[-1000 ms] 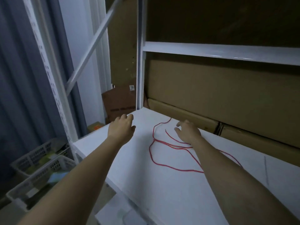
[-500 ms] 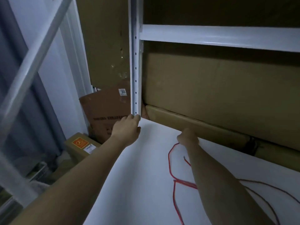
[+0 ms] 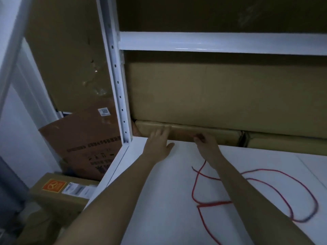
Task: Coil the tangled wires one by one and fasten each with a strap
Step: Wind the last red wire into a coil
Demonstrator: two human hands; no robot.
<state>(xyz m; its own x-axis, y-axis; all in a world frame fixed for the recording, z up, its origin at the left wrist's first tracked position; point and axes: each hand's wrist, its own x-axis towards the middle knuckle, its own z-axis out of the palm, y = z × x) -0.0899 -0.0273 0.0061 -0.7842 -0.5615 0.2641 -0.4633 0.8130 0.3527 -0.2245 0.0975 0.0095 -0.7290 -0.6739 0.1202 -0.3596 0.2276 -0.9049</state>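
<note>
A long red wire lies in loose loops on the white shelf board, mostly to the right of my right forearm. One strand climbs from the board to the underside of my right hand. That hand is at the back edge of the board with its fingers curled, and it seems to pinch the wire's end. My left hand is just left of it, fingers straight and spread, its tips against the flat cardboard box behind the board. No strap is in view.
A large cardboard box fills the back of the shelf above the flat one. The white perforated upright stands at the board's back left corner. Beyond the left edge, a cardboard sheet leans and a labelled carton sits on the floor.
My view has moved closer and to the right. Both hands have reached further back, up to the flat box. The right hand has gone from over the wire's loops to the back edge, with a strand leading up to it.
</note>
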